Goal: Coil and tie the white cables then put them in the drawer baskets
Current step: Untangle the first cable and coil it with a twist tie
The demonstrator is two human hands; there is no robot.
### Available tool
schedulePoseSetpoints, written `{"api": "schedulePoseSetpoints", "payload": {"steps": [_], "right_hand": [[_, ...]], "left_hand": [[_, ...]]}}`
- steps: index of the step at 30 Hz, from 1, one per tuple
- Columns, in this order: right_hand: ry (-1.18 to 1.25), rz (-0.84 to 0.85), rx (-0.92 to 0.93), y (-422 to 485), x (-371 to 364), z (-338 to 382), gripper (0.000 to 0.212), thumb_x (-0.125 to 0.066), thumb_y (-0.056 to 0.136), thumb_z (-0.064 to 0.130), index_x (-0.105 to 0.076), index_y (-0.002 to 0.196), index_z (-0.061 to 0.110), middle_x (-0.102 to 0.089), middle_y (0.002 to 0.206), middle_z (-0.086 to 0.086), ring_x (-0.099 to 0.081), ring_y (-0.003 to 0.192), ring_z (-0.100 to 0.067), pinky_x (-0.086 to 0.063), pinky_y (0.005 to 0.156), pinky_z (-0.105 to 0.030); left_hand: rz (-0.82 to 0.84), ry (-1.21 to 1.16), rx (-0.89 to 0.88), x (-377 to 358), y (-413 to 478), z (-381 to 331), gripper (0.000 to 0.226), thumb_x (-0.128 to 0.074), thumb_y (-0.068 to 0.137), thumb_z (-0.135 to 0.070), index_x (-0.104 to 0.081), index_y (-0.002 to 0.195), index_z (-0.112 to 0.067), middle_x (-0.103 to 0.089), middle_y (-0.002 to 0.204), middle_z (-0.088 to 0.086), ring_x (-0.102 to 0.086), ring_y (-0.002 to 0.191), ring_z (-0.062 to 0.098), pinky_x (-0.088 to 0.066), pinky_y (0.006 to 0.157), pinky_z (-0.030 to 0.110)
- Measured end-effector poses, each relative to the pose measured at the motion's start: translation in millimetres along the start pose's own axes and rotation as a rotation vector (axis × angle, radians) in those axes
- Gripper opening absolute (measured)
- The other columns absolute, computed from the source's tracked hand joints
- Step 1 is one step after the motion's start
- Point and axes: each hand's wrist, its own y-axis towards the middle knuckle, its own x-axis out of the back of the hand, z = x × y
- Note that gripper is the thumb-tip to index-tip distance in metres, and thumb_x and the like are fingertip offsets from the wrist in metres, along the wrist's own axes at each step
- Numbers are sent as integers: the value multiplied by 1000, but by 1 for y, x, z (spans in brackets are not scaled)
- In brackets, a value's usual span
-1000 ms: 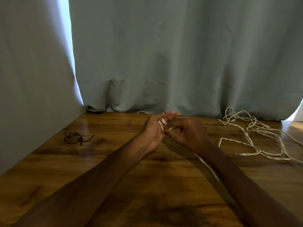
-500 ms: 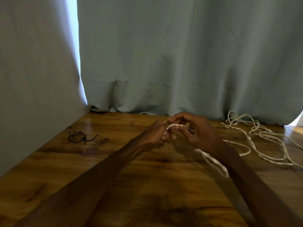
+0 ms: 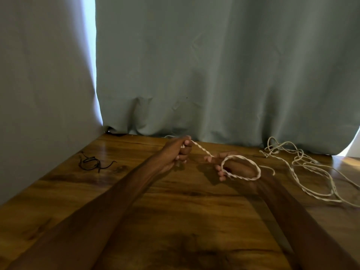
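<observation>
A twisted white cable (image 3: 202, 150) stretches between my two hands above the wooden table (image 3: 175, 211). My left hand (image 3: 176, 152) grips one end of it in a curled fist. One loop of the cable (image 3: 251, 163) runs around my right hand (image 3: 229, 165), whose fingers curl round the strand. From there the cable trails right into a loose white tangle (image 3: 303, 168) lying on the table by the curtain. No drawer basket is in view.
A small black tie or cord (image 3: 91, 162) lies on the table at the left. Grey-blue curtains (image 3: 194, 75) hang along the back and left edges of the table. A bright gap shows at the far right.
My hands were together at the middle; they have pulled apart, the left going up and left, the right going right. A loop of cable now circles my right hand.
</observation>
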Motion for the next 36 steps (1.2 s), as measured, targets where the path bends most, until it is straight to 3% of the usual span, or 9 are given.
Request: {"api": "schedulePoseSetpoints", "payload": {"steps": [4, 8, 12, 15, 20, 24, 30, 34, 36], "right_hand": [[-48, 232, -3, -5, 19, -6, 30, -80, 84, 28, -79, 110, 13, -63, 102, -37, -53, 52, -6, -43, 45, -17], [-79, 247, -54, -12, 23, -10, 50, -71, 89, 47, -76, 110, 1, -52, 70, -4, -39, 52, -10, -24, 43, -21], [-7, -12, -70, -7, 24, -11, 95, -31, 93, 78, -78, 95, -4, -41, 57, 1, -29, 51, -9, -18, 45, -22], [-45, -65, -45, -1, 29, -12, 105, -17, 91, 83, -79, 87, -2, -36, 55, 0, -29, 49, -10, -21, 48, -25], [-302, -229, 88, -4, 17, -25, 96, -22, 92, 83, -77, 73, 7, -65, 62, -18, -49, 55, -19, -38, 59, -30], [-598, -370, 163, -3, 10, -28, 74, -29, 98, 73, -77, 86, 20, -75, 77, -5, -69, 75, -20, -54, 82, -40], [-702, -235, 105, 0, 3, -24, 37, -56, 98, 53, -75, 102, 22, -73, 95, 0, -67, 90, -18, -55, 90, -42], [-815, -186, 206, 5, -7, -26, 44, -72, 92, 41, -62, 132, 25, -58, 118, 14, -57, 105, -10, -47, 81, -24], [-760, -190, 278, 7, -15, -28, 40, -69, 94, 39, -61, 131, 29, -60, 112, 14, -58, 95, -5, -44, 72, -18]], "left_hand": [[-307, -35, -94, 19, 8, 1, 38, -38, 107, -22, -44, 70, -23, -28, 45, -10, -23, 33, 8, -25, 48, 26], [-458, -70, -144, 29, 9, -4, 33, -41, 104, -19, -47, 72, -23, -31, 45, -11, -25, 35, 8, -31, 49, 27], [-621, -156, -197, 45, 9, -11, 29, -42, 102, -15, -50, 75, -20, -35, 44, -10, -27, 34, 8, -35, 45, 25], [-680, -185, -211, 56, 10, -12, 28, -42, 100, -14, -49, 74, -20, -34, 43, -11, -26, 35, 7, -34, 47, 27], [-609, 33, -174, 40, 4, -4, 30, -42, 105, -20, -53, 77, -20, -37, 50, -10, -28, 37, 6, -22, 48, 29], [-454, 229, -225, 12, 2, 4, 38, -40, 110, -28, -55, 77, -17, -42, 47, -11, -34, 44, 6, -29, 44, 22], [-264, 373, -291, -21, -5, 8, 43, -37, 112, -27, -54, 75, -14, -42, 45, -10, -36, 41, 2, -31, 45, 19], [-174, 367, -292, -27, -7, 10, 43, -37, 111, -30, -55, 77, -12, -40, 50, -7, -33, 45, 7, -29, 46, 22], [-146, 386, -290, -32, -9, 11, 42, -38, 111, -32, -55, 79, -11, -42, 50, -8, -36, 45, 7, -31, 47, 21]]}}
